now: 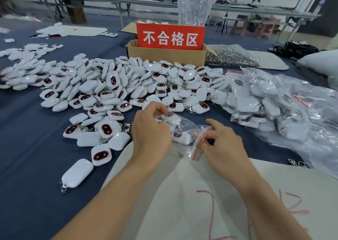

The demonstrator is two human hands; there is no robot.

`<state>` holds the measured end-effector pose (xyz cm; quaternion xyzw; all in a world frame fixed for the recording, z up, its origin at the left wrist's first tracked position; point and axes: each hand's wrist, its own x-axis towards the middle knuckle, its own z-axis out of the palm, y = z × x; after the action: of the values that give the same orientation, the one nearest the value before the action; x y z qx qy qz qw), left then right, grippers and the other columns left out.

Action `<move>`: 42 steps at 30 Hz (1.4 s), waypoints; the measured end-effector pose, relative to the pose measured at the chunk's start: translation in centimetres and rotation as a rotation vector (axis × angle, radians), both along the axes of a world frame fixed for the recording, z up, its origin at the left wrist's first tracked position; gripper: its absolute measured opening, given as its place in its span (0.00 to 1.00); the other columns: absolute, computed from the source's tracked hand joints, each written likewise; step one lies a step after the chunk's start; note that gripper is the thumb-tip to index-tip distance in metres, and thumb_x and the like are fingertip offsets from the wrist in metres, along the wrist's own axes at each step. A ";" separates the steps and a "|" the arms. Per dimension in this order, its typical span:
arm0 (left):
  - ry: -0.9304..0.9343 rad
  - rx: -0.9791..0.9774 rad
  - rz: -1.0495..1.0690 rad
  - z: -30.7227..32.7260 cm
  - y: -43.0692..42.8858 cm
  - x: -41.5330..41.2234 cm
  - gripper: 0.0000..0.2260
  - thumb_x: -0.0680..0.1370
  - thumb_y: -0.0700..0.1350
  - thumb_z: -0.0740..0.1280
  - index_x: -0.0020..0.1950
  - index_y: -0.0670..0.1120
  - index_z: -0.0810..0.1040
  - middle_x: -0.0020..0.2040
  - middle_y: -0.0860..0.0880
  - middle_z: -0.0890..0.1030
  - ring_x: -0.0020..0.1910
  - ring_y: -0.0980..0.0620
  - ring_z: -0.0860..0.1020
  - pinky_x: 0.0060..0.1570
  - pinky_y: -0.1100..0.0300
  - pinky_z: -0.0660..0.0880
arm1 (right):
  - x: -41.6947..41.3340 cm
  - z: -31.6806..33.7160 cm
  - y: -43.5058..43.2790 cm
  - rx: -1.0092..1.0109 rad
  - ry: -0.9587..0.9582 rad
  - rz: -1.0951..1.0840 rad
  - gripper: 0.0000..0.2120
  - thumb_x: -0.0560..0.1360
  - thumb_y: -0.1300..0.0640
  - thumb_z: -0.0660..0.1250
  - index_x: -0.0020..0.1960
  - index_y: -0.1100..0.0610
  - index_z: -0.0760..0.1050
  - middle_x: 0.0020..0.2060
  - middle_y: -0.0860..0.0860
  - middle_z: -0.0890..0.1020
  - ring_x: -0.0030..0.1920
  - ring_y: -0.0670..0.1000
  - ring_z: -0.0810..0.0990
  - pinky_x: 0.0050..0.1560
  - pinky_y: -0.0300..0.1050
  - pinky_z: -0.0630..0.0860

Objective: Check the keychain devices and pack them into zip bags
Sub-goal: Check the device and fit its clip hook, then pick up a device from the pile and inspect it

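The keychain devices (128, 82) are small white boxes with round corners. Each one has a dark oval face with a red ring around it and a little silver clip on one end. A big pile of them lies on the blue table cloth (27, 148), past the hands and off to the left. Two of them sit inside a clear zip bag (190, 124) that has a red strip along its mouth. The left hand (151, 130) has its fingers curled and pinches the far end of the bag, right by one device. The right hand (223, 144) pinches the red strip end with its thumb and fingers bent. The bag is held just above a white cloth (201, 194) with red marks that cannot be read. To the right is a heap of filled bags (265, 108). Behind the pile stands a brown box (164, 55) with a red sign (171, 36) that says 不合格区 in white. Beside the box lies a bag of silver rings (232, 55).
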<state>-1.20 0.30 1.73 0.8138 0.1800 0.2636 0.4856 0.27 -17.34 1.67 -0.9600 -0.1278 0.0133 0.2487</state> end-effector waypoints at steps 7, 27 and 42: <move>-0.037 -0.114 0.050 0.6 0.6 -0.2 0.20 0.68 0.30 0.59 0.43 0.56 0.77 0.44 0.58 0.78 0.45 0.61 0.75 0.40 0.64 0.67 | 0.7 0.4 -0.7 0.602 -0.200 -0.379 0.24 0.74 0.67 0.63 0.33 0.41 0.83 0.52 0.38 0.86 0.44 0.35 0.81 0.45 0.30 0.72; 0.120 0.610 -0.461 -0.5 -2.8 -1.1 0.06 0.77 0.49 0.67 0.50 0.52 0.84 0.48 0.51 0.81 0.50 0.47 0.76 0.44 0.56 0.63 | 6.3 -1.2 1.3 0.045 -0.191 -0.131 0.11 0.80 0.60 0.65 0.61 0.55 0.78 0.54 0.56 0.82 0.56 0.59 0.77 0.54 0.53 0.73; -0.112 0.436 -0.202 0.0 -2.7 -1.9 0.09 0.82 0.55 0.64 0.50 0.55 0.83 0.33 0.57 0.78 0.38 0.53 0.76 0.39 0.54 0.71 | -2.3 0.6 -0.7 0.760 -0.004 -0.244 0.12 0.72 0.63 0.73 0.41 0.45 0.86 0.40 0.41 0.87 0.36 0.45 0.84 0.42 0.46 0.81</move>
<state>-3.12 -2.45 1.77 0.8973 0.0094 0.2911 0.3316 -2.03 -18.06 2.26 -0.8079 -0.0089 -0.0662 0.5856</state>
